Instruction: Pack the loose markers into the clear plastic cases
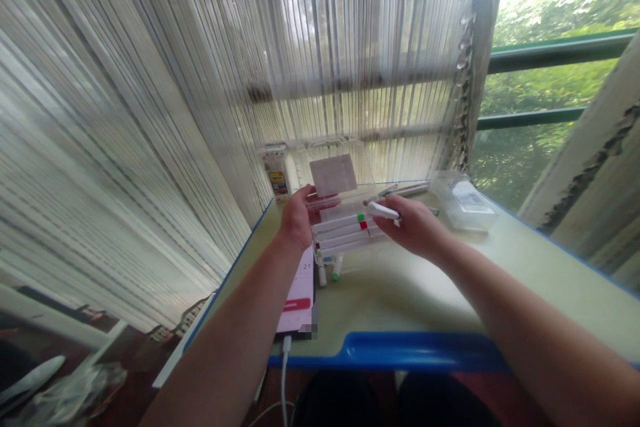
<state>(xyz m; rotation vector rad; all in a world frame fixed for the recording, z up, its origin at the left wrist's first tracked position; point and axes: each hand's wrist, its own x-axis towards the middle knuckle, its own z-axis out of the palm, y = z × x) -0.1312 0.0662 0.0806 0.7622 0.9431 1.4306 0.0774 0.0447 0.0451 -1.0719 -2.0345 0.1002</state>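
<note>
My left hand (299,217) is closed on the left side of an open clear plastic case (343,255), tilted up above the table. Several white markers (340,240) lie in rows inside it, with green and red showing at their ends. A pale rectangular card (333,175) stands against the raised lid. In my right hand (417,223) a white marker (384,211) is pinched, its end pointing left over the case's right side. Below the case, a loose green-ended marker (338,268) and a white marker (322,273) rest on the table.
A phone (299,300) with a white cable (285,373) lies at the table's front left. A transparent box (463,203) stands at the right rear, and a labelled package (276,173) at the left rear. Curtains (350,47) hang behind the blue-edged table (425,347).
</note>
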